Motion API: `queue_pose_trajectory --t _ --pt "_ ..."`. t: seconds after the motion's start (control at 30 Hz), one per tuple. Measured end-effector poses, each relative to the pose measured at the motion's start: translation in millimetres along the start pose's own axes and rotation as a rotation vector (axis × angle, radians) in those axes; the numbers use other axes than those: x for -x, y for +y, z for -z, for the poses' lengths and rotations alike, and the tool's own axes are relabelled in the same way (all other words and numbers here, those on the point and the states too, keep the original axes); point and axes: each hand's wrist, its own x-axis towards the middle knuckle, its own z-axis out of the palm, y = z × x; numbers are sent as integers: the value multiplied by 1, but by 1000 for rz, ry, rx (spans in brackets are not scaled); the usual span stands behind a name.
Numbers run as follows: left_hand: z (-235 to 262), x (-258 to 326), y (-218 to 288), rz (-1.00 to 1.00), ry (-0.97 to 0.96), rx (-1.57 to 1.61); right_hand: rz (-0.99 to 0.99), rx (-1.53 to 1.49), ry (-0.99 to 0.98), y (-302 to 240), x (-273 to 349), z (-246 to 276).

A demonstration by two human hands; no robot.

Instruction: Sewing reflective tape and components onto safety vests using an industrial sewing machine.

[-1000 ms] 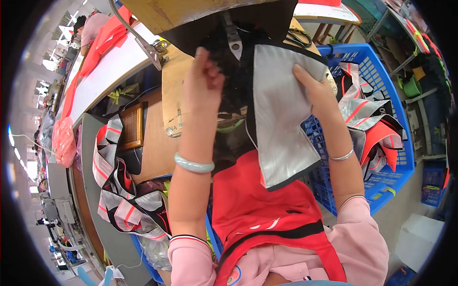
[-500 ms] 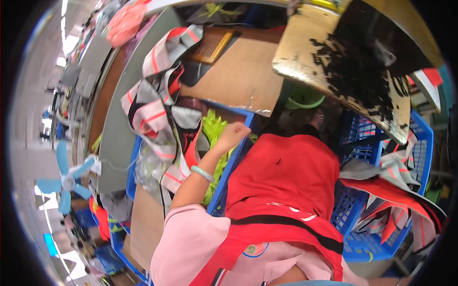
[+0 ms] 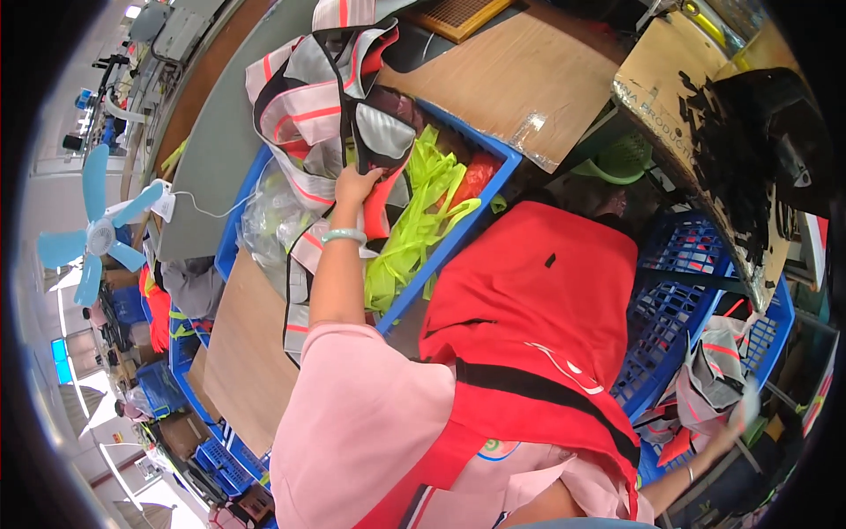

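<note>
Grey-and-orange reflective vests [image 3: 308, 88] are piled at the far end of the blue crate [image 3: 458, 238] on our left. Our left hand [image 3: 355, 187] reaches into that crate, and its fingers curl over the edge of one grey vest piece [image 3: 383, 132] with black trim. Grip looks closed on the fabric, though the fingertips are partly hidden under the cloth. A pale bracelet [image 3: 342, 235] sits on that wrist.

Just right of the hand, inside the same crate, we see neon yellow vests [image 3: 423, 220] and a bit of orange cloth [image 3: 476, 176]. Clear plastic bags [image 3: 264, 220] lie at the crate's left side.

Our right hand [image 3: 736, 423] is down at the lower right, near the picture's rim, over a second blue crate [image 3: 679, 300] holding more grey-and-orange vests [image 3: 705, 370]. It touches or holds a pale grey piece there; blurred, so we cannot tell whether the grip is closed.

A red apron [image 3: 538, 300] covers our lap between the two crates. Above it, a brown board [image 3: 520, 79] lies across the desk [image 3: 211, 150], and a cardboard sheet [image 3: 705, 115] strewn with small black pieces stands to the right. A green plastic basket [image 3: 621, 159] is tucked under the cardboard. Far left, a light blue fan [image 3: 97, 234] stands beside the desk.
</note>
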Motion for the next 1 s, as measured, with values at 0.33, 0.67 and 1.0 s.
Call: queue_pose_trajectory --t 0.33,0.67,1.0 --pt "122 35 44 160 -467 1221 -256 -123 -83 104 12 -29" --pt "136 156 150 -15 -585 1730 138 -983 -58 -219 22 -44" --pt "-5 246 129 -57 -662 1438 161 -1451 -795 -362 85 -82"
